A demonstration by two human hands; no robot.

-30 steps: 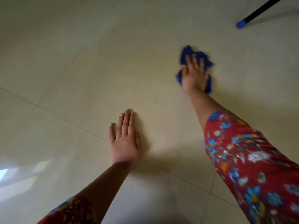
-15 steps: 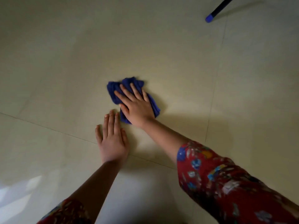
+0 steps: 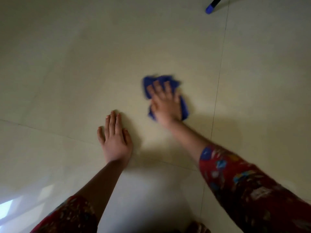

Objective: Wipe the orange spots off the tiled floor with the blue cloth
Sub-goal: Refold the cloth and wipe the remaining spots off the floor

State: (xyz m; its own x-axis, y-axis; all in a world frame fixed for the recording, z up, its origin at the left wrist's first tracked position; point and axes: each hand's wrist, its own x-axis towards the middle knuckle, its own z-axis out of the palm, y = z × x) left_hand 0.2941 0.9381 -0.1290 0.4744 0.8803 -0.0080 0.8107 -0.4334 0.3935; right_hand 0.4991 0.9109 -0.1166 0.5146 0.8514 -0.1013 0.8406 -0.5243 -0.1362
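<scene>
Blue cloth (image 3: 184,106) lies bunched on the tiled floor (image 3: 84,64), pinned beneath the right hand (image 3: 165,103), fingers spread flat, blurred. Left hand (image 3: 115,140) rests flat, unclenched, beside it, apart.

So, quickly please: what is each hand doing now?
Left hand: open, flat on the tiled floor, holding nothing.
Right hand: open, pressing the blue cloth down.

I see the right hand (image 3: 165,102) smeared by motion blur, covering most of the blue cloth (image 3: 185,107); beyond the cloth, the blue-tipped pole (image 3: 211,6) runs off the top edge.
</scene>
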